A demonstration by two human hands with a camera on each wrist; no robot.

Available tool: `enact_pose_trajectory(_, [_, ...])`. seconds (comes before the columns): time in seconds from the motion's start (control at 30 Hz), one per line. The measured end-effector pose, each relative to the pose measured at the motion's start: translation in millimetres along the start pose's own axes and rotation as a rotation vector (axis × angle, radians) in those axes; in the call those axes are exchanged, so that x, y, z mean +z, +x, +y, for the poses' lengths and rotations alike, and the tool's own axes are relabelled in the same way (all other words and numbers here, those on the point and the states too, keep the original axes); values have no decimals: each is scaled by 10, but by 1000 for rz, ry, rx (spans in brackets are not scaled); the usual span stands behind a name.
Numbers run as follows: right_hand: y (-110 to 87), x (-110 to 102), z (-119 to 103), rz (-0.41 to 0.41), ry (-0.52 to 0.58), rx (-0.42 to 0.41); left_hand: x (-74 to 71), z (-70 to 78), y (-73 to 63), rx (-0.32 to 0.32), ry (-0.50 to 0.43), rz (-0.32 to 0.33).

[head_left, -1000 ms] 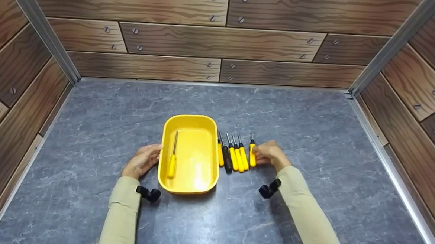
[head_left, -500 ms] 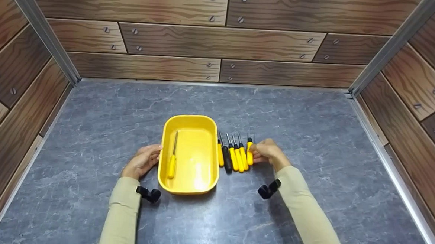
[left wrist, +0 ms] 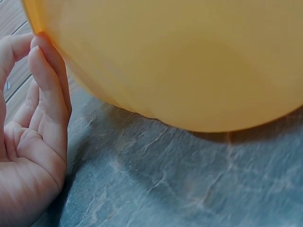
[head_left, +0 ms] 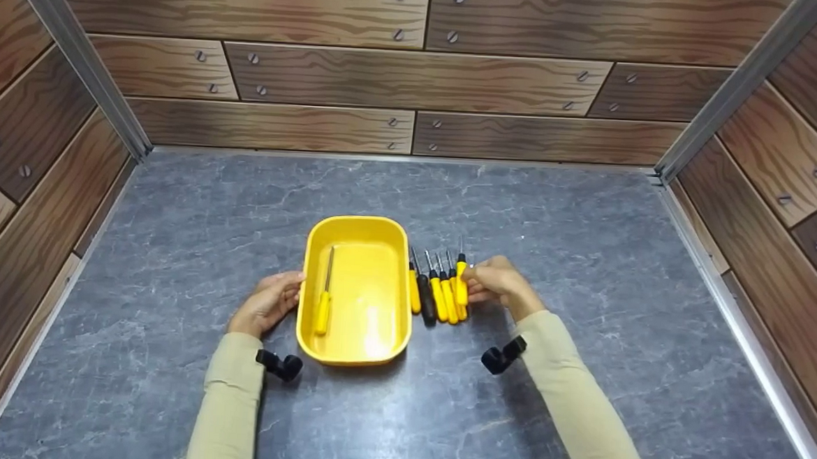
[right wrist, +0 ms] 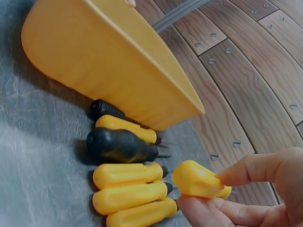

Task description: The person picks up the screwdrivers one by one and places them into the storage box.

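Left hand (head_left: 266, 303) rests with relaxed, straight fingers against the left wall of the yellow tray (head_left: 374, 343), which sits mid-counter (head_left: 170, 245). One yellow-handled screwdriver (head_left: 323, 302) lies inside the tray along its left side. Right hand (head_left: 500, 285) pinches a yellow screwdriver (head_left: 461, 273) by the handle, raised just above the row of screwdrivers (head_left: 436, 297) lying beside the tray's right wall: yellow handles, one black. Blades point toward the counter's far edge.

A grey marbled tabletop (head_left: 587, 281) sits enclosed by screwed wood-plank walls (head_left: 416, 83) with metal corner posts (head_left: 75, 51).
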State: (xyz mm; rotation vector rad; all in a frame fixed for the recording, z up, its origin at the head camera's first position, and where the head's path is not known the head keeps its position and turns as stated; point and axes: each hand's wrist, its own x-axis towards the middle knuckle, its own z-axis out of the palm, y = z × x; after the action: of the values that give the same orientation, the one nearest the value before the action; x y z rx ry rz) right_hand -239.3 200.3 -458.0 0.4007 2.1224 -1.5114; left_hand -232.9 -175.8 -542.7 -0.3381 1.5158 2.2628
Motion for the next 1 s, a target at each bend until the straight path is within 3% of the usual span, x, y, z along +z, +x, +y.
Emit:
enact_pose_trajectory(0.63, [-50,143,-135,-37,-17,-32,1,-9,12,32,19,-27])
enact_pose_trajectory(1.0, [-77,224,-193,-55,-30,-32,2,-5,11,15,6,-21])
